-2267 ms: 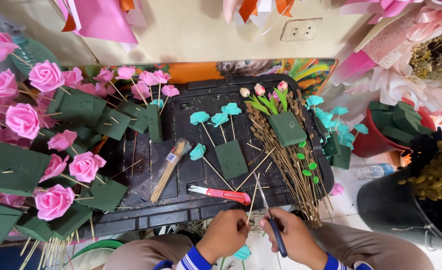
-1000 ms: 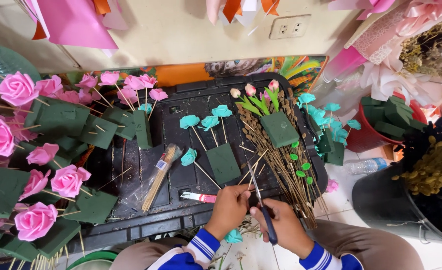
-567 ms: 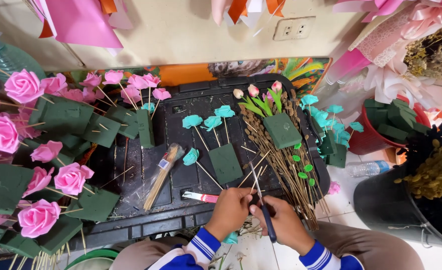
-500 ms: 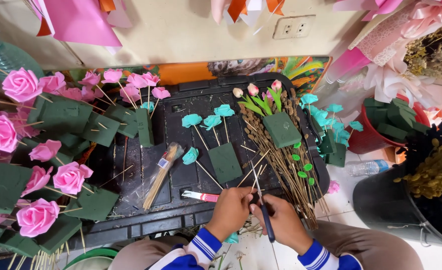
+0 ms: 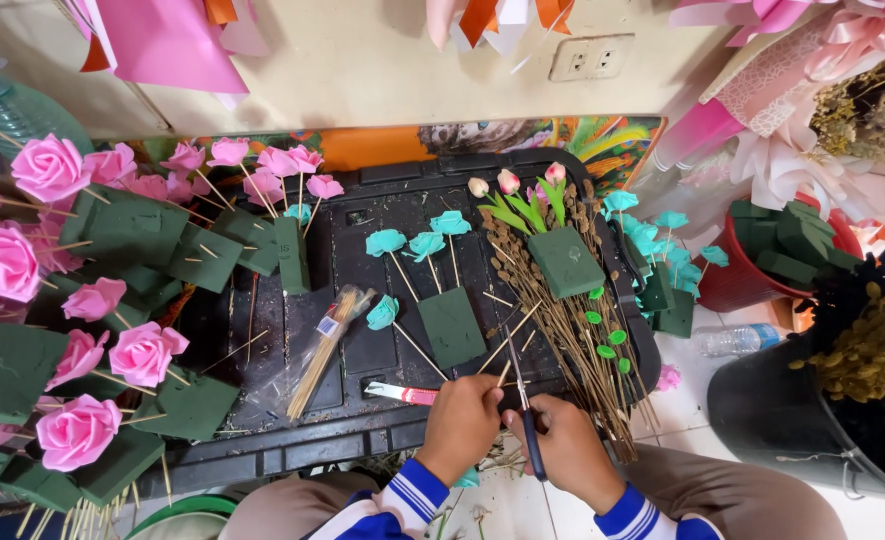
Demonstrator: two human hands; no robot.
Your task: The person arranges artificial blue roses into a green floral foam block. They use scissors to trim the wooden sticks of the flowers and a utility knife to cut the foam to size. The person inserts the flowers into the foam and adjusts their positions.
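A cluttered craft corner against a cream wall w/ a power socket (image 5: pixel 585 57), pink wrapping paper (image 5: pixel 167 42) hanging above and a black plastic crate lid (image 5: pixel 382 300) serving as the work surface. At the lid's near edge, the left hand (image 5: pixel 459 425) is curled, fingers pinched on a thin wooden skewer (image 5: pixel 510 340) that angles up and away; the right hand (image 5: pixel 564 447) is closed round the dark handles of a pair of scissors (image 5: pixel 525 420), blades pointing up toward the skewer between the two hands. Whether the blades touch the stick can't be told. Just left of the hands lies a red-and-white utility knife (image 5: pixel 402 393); further left, a clear bag of skewers (image 5: pixel 322 350). On the lid: a green foam block (image 5: pixel 450 327) stuck w/ teal paper flowers (image 5: pixel 422 243), another foam block w/ tulip buds (image 5: pixel 522 185), and a bundle of dried brown stems (image 5: pixel 572 330). Pink foam roses (image 5: pixel 47 170) on foam blocks crowd the left side; a black bucket (image 5: pixel 812 420) stands at right.
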